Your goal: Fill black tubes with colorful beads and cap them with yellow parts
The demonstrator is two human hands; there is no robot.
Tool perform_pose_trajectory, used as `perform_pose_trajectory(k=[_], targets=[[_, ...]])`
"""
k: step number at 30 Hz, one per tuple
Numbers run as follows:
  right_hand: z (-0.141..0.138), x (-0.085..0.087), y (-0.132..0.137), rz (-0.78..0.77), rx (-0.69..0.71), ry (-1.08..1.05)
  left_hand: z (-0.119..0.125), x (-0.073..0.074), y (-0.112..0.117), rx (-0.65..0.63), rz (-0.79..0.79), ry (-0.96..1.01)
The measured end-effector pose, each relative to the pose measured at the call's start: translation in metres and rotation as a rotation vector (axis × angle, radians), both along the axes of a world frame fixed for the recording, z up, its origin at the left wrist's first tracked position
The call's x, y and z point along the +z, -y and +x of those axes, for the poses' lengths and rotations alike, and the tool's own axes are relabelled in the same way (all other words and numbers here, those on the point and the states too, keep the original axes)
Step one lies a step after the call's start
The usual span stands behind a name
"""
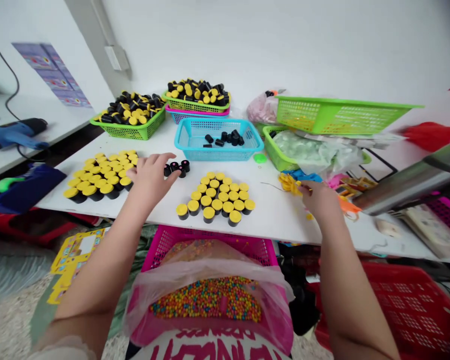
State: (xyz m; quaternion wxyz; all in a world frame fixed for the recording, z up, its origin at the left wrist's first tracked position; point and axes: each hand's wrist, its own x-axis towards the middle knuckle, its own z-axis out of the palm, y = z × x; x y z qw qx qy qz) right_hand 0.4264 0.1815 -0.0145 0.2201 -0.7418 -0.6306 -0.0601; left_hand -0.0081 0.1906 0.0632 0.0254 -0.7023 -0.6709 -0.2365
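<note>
Yellow-capped black tubes stand clustered on white table; left hand spread, fingers just beside pink-topped black tubes; right hand pinching yellow tangle.

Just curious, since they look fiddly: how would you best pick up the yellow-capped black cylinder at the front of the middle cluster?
Pinch the yellow-capped black cylinder by its round cap, coming in from the near side. It stands upright at the cluster's edge, so that side is open, while its neighbours crowd it from behind.
</note>
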Motion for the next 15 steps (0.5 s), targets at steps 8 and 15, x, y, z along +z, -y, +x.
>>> perform_pose_trajectory(k=[8,15], targets=[[-0.095,0.045,0.044,-0.149,0.344,-1.278,0.0,-0.048,-0.062,-0.03,-0.08,-0.146],[-0.139,0.066,0.064,-0.264,0.579,-1.399,0.004,-0.026,-0.044,-0.046,-0.183,-0.107]])
